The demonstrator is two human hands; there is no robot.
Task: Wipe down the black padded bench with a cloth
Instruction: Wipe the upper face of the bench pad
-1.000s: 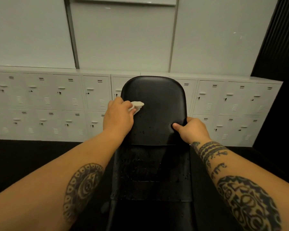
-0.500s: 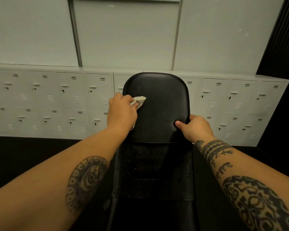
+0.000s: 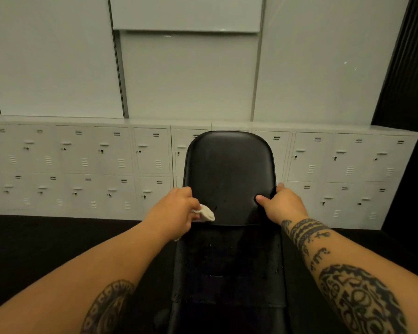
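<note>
Cloth (image 3: 206,213) in L hand (image 3: 175,209) on bench (image 3: 229,169)

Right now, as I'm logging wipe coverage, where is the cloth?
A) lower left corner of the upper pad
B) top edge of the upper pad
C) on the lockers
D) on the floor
A: the left hand holds the cloth against the lower left corner of the upper pad.

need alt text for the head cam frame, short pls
A person's left hand holds a small white cloth against the lower left of a black padded bench back, while the right hand grips its right edge, thumb on the front. Droplets dot the pad below; white lockers line the wall behind.
</note>
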